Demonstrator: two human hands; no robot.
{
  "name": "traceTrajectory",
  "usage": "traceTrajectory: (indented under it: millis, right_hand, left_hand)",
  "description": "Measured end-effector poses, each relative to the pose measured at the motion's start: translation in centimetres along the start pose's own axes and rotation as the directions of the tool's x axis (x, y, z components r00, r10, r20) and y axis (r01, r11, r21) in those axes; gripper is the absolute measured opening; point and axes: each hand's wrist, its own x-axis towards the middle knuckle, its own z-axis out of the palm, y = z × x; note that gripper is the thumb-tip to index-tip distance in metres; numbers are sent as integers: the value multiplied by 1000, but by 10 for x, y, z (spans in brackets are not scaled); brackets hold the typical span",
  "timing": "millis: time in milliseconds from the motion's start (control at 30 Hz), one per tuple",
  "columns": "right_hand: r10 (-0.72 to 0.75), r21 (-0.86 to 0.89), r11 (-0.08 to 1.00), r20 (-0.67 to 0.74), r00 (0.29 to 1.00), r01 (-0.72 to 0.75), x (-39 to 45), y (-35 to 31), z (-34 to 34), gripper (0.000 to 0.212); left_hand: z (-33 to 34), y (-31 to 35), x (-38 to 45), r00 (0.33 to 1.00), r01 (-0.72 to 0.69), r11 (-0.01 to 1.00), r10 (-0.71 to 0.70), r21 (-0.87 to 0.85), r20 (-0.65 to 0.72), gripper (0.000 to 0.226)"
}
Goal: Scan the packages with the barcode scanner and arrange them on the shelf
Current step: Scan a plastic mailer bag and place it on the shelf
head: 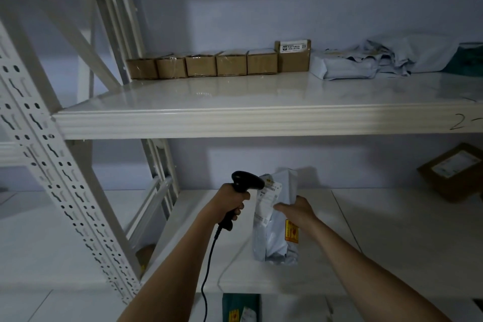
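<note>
At the lower shelf [392, 230], left hand [230, 202] gripping scanner [247, 181], right hand [296, 208] holding grey mailer [271, 238], label print unreadable

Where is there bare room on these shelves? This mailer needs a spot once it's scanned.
The upper shelf is bare along its whole front, ahead of the row of cardboard boxes and grey poly bags crowding the back. The lower shelf is open between the held mailer and the brown box at far right.

Parcel storeroom: metal shelving [235, 120] lined with boxed packages [217, 64]
</note>
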Motion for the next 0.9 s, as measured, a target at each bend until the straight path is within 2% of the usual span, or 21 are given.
traceTrajectory:
  millis: [167,700,900]
  right_hand:
    - [2,-1,1000,12,1000,-2,-3,1,-2,29]
    - [33,5,999,29,999,-33,-2,7,-4,41]
    - [77,8,997,-14,997,-77,2,9,-1,40]
  left_hand:
    - [4,1,-2,1000,-1,1000,1,4,9,21]
    - [5,-2,0,999,36,999,-36,-6,15,17]
    - [3,-26,6,999,50,992,-51,-119,-3,8]
